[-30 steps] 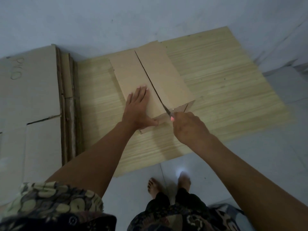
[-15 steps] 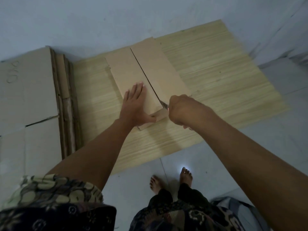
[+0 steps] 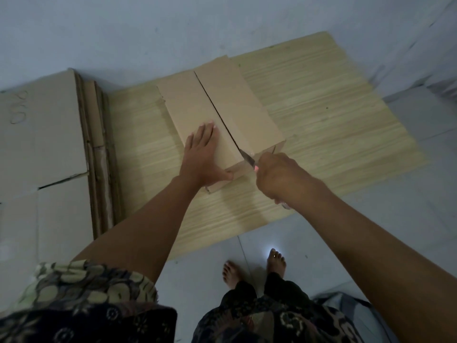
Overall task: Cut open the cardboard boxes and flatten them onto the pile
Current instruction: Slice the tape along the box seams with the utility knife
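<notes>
Here my left hand (image 3: 201,154) presses flat on the box (image 3: 217,120) mid-frame, fingers straight, while my right hand (image 3: 277,177) grips the knife (image 3: 247,158).

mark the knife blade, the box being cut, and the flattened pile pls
knife blade (image 3: 246,157), head view, on the bare metal between the box seam and the right hand.
box (image 3: 237,105), head view, on its top right flap.
flattened pile (image 3: 42,134), head view, on the top sheet.
</notes>
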The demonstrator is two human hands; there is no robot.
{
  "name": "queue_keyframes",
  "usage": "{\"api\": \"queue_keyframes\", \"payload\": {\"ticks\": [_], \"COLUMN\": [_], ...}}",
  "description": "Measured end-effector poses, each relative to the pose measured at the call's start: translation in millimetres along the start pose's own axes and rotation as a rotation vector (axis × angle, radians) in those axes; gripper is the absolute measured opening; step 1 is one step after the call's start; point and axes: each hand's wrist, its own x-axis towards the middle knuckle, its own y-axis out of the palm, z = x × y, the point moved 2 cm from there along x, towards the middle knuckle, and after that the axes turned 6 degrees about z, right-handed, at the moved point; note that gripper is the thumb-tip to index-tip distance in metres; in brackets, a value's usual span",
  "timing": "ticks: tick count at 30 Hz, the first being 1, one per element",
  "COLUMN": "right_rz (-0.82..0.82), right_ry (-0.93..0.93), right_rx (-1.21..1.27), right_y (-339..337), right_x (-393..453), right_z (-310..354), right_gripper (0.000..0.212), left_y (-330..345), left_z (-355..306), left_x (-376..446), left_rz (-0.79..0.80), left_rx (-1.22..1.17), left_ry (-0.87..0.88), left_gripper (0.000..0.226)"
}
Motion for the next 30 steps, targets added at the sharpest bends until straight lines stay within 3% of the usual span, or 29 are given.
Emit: {"api": "queue_keyframes", "payload": {"ticks": [8, 20, 23, 30], "right_rz": [-0.013, -0.192, -0.228, -0.206], "right_ry": [-0.018, -0.129, -0.105, -0.137], "right_rx": [0.064, 0.284, 0.317, 0.164], "right_y": [13.1, 18.5, 22.4, 37.1], "right_x": [2.1, -4.8, -9.6, -9.7], "right_z": [-12.0, -40.7, -48.7, -59.9], "right_gripper": [0.027, 0.034, 0.042, 0.041], "left_y": [-2.9, -12.4, -18.3, -16.4], "left_z": [-0.3, 4.7, 10.9, 16.3], "left_x": [1.1, 2.6, -1.9, -22.7], "left_rz": [0.044, 0.119, 0.155, 0.024], "left_rx": [0.000, -0.060, -0.103, -0.135], "left_ry": [0.012, 0.010, 0.079, 0.184], "left_gripper": [0.138, 0.137, 0.126, 0.094]}}
